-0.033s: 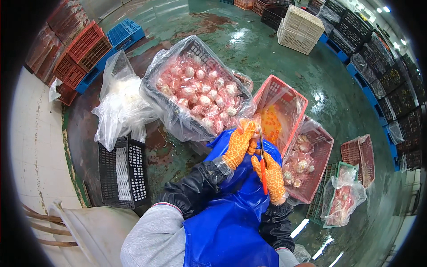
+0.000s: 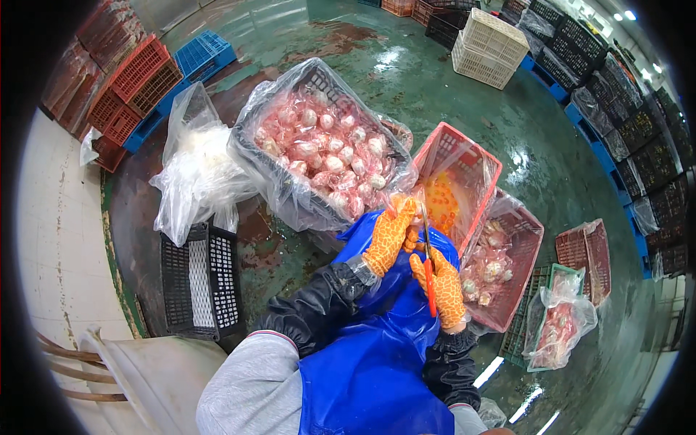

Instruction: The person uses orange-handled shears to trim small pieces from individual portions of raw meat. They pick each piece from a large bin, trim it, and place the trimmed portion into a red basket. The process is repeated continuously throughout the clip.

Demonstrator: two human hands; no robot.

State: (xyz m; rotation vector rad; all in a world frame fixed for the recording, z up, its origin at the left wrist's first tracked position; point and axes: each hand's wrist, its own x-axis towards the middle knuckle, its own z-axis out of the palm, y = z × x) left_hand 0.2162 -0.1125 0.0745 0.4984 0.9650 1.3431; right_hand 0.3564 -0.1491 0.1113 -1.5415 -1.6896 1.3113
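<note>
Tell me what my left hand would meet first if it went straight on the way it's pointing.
Probably the near-left side of the plastic-lined red crate, just beyond your left hand. Depth is unclear in this single view, so it might pass over the rim instead.

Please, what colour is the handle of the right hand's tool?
The handle is orange-red, best seen in the head view.

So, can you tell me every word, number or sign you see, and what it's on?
None that I can read.
Red crate: shapes on its wall, too blurred under the plastic to tell if they are letters.
Black crates stacked at the right: too small and blurred to tell.
Blue apron, orange gloves, scissors: no writing I can see.
</note>
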